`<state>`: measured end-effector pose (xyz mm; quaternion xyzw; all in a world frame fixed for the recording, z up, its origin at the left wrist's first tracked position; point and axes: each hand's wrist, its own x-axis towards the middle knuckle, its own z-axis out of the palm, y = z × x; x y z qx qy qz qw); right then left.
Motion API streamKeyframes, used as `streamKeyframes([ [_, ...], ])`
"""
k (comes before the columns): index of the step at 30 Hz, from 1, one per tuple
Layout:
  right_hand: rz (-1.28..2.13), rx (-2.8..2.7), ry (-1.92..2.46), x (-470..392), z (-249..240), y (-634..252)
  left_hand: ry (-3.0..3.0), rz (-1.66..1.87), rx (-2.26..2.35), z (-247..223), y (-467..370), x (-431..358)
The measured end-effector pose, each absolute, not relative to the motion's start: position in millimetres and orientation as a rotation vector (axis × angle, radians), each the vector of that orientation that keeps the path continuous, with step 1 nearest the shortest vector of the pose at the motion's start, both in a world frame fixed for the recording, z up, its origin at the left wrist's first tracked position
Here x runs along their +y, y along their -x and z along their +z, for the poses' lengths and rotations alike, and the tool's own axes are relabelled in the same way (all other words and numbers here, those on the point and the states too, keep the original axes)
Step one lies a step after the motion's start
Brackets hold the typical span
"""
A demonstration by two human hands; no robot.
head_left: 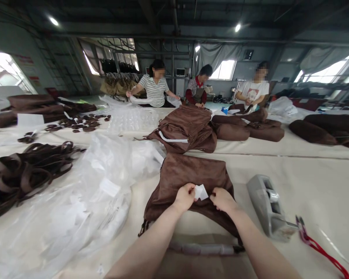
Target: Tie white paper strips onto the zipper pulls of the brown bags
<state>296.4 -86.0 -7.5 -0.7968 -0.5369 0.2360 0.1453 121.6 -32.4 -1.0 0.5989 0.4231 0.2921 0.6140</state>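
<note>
A brown handbag (pixel 193 170) lies flat on the table in front of me, its wrapped handle (pixel 203 248) toward my body. Over the bag's middle, my left hand (pixel 186 197) pinches a small white tag (pixel 201 192) that looks like two overlapping pieces of paper or card. My right hand (pixel 222 199) is just right of the tag, apart from it, with fingers closed close to the bag's surface. Whatever those fingers hold, if anything, is hidden.
A grey tape dispenser (pixel 267 205) and red-handled snips (pixel 317 244) are at my right. Clear plastic bags (pixel 104 193) and dark straps (pixel 29 170) spread on the left. Another brown bag (pixel 189 126) sits ahead. Three people (pixel 155 87) stand across the table.
</note>
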Motion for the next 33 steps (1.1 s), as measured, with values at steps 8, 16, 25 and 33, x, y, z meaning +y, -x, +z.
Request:
streamKeyframes([
  [8, 0.560, -1.411, 2.064, -93, -12, -299, -1.352, 0.632, 0.953, -24, -107, -34],
  [16, 1.210, -1.446, 1.533, -99, -9, -275, -1.316, 0.656, 0.855, -22, -107, -32],
  [25, 0.401, -1.037, 2.069, -133, 17, -352, -1.320, 0.675, 0.921, -26, -107, -36],
  [33, 0.028, -1.166, 2.912, -167, 26, -366, -1.474, 0.634, 0.943, -28, -104, -36],
])
